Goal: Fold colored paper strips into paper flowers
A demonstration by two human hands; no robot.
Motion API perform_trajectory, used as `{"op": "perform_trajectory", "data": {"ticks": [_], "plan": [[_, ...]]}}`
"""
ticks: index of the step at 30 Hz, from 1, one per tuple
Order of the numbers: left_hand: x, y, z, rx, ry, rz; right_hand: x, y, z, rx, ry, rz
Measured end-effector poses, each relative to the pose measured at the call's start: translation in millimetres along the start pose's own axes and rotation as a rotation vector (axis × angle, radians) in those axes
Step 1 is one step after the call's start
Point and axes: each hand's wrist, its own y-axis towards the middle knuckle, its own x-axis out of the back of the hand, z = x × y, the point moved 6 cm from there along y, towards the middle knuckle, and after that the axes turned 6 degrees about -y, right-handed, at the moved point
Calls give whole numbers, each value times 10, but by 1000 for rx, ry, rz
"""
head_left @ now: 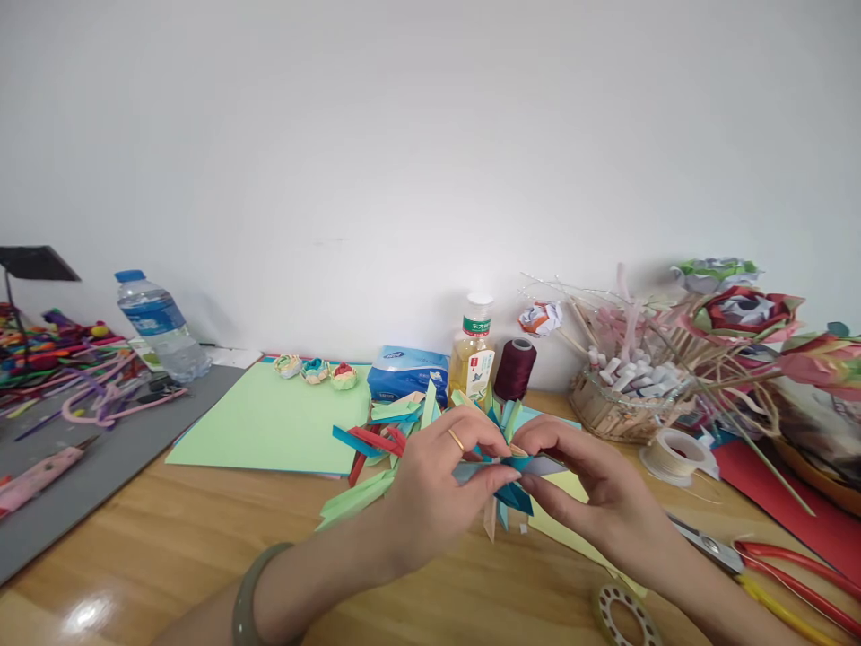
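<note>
Both hands meet over a cluster of folded paper pieces in blue, green, red and peach. My left hand, with a ring on one finger and a bangle on the wrist, pinches a small folded paper piece in blue and peach. My right hand pinches that same piece from the other side, thumb below and index finger above. Partly hidden by the fingers, more folded strips stick out around it. Red and blue folded paper strips lie left of my left hand, with green folded strips nearer me.
Scissors and a tape roll lie at front right. Behind the hands stand a tissue pack, a glue bottle and a thread spool. Paper flowers rise beside a basket. A water bottle leans left.
</note>
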Motion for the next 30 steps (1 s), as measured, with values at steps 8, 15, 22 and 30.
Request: {"op": "perform_trajectory", "data": {"ticks": [8, 15, 22, 30], "plan": [[-4, -1, -51, -98, 42, 30, 26, -23, 90, 133, -116, -74], [-16, 3, -52, -59, -23, 84, 54, -46, 208, 284, -154, -101], [-36, 26, 72, 253, -131, 143, 22, -55, 103, 132, -115, 21], [-38, 56, 128, 342, -99, 161, -8, -18, 17, -20, 21, 114]]}}
